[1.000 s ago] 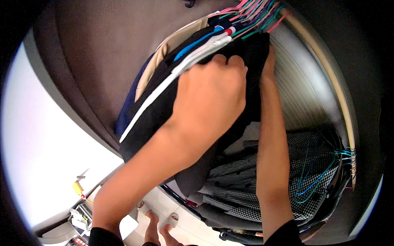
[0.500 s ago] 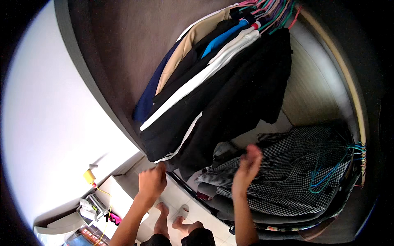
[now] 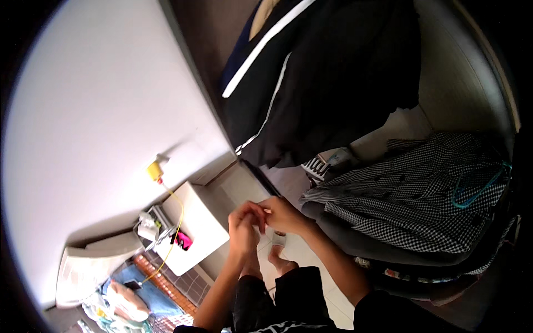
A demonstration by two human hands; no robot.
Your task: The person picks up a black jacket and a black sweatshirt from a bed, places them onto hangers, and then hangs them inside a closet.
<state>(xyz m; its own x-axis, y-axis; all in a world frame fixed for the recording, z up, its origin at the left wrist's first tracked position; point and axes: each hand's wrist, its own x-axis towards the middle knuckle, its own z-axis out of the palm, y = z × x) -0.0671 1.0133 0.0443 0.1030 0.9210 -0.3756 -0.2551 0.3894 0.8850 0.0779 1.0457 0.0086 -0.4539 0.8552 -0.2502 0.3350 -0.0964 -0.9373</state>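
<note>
My left hand (image 3: 244,226) and my right hand (image 3: 280,213) meet in front of my body, with their fingers bent and touching. No object shows in either one, though the space between the fingers is partly hidden. Just above and to the right hang black garments (image 3: 344,72) with white stripes, apart from my hands. To the right, black-and-white checked clothes (image 3: 411,194) hang sideways in the picture, and a teal hanger (image 3: 478,191) lies across them.
A white cabinet (image 3: 202,236) stands at left, with a metal rack (image 3: 161,219) and a pink item on it. A yellow cord (image 3: 180,205) runs from a yellow plug (image 3: 155,171) on the wall. Lower left are piled clothes (image 3: 127,299); a sneaker (image 3: 316,167) sits beneath the garments.
My hands have come together; the right one was apart and open, the left near the black garment's hem. The view has shifted, with the hanging clothes now higher and the cabinet showing more.
</note>
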